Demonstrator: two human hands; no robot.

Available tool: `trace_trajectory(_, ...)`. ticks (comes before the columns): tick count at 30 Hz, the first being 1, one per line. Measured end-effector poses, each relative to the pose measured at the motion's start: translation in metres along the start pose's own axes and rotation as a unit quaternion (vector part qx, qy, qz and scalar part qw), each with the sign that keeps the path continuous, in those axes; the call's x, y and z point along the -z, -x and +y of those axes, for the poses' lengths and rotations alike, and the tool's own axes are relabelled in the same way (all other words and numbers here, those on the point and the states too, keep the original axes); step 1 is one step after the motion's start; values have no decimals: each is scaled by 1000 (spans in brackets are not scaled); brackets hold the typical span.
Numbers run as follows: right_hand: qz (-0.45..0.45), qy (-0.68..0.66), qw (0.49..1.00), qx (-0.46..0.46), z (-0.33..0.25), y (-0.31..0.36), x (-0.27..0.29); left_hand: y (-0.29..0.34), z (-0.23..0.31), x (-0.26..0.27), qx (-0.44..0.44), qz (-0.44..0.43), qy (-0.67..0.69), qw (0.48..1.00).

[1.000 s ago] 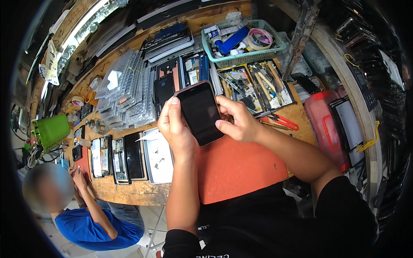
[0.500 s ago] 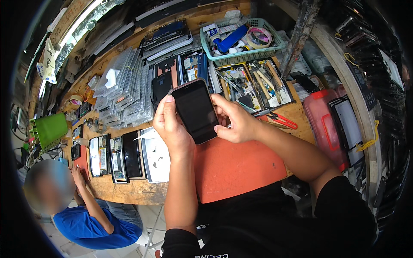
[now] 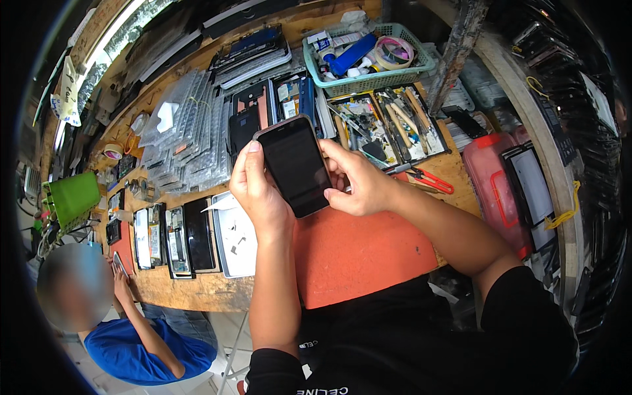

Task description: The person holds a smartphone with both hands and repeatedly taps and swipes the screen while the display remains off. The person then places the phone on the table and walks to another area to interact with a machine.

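A smartphone (image 3: 294,164) with a dark, unlit screen is held above the orange-red work mat (image 3: 362,257), its screen facing up at me. My left hand (image 3: 260,191) grips its left edge, thumb along the side and the other fingers hidden behind. On the opposite edge my right hand (image 3: 355,181) holds it, thumb near the lower right corner and fingers curled at the side and back. Left of my left forearm lies a white tray (image 3: 227,257) with small dark parts. Beside that tray is a row of opened phones (image 3: 178,240).
Beyond the phone stand a tool tray (image 3: 395,131) and a green basket (image 3: 322,82) of bottles and tape. Bubble-wrapped packs (image 3: 191,145) are piled at back left. A red-handled cutter (image 3: 431,181) lies right. A co-worker in blue (image 3: 145,349) sits at left; a post (image 3: 461,52) rises at right.
My view has shifted slightly; my grip on the smartphone looks the same and its screen stays dark. The co-worker's hand has moved a little, and a phone-like object now shows at it.
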State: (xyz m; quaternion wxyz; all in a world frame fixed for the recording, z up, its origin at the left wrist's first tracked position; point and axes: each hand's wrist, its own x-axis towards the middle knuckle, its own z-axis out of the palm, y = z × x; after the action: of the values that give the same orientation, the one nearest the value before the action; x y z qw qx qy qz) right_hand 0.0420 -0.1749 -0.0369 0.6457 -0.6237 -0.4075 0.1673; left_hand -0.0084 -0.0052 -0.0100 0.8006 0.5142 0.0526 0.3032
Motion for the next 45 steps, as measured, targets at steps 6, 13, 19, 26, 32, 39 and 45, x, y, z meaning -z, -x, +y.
trace_trajectory(6, 7, 7, 1000, 15, 1, -1, -2, 1, 3, -2, 1, -5, -7, 1000)
trace_trajectory(13, -8, 9, 1000, -9, -15, 1, 2, 1, 0, 2, -1, -4, -5, 1000)
trace_trajectory(19, -13, -23, 999, -28, -14, 1, 3, 1, 1, -2, 5, 5, -14, 1000)
trace_trajectory(26, 3, 35, 999, -7, -6, 1, 2, 0, -1, 3, -2, -1, -9, 1000)
trace_trajectory(32, -8, 55, 998, -24, -3, 2, 4, 2, 1, -3, 7, 11, -17, 1000)
trace_trajectory(39, -2, 37, 999, -14, -2, 1, 1, -1, -2, 3, 1, -3, 8, 1000)
trace_trajectory(45, -10, 33, 999, -42, -4, 2, 3, 1, -2, 0, 4, 1, -8, 1000)
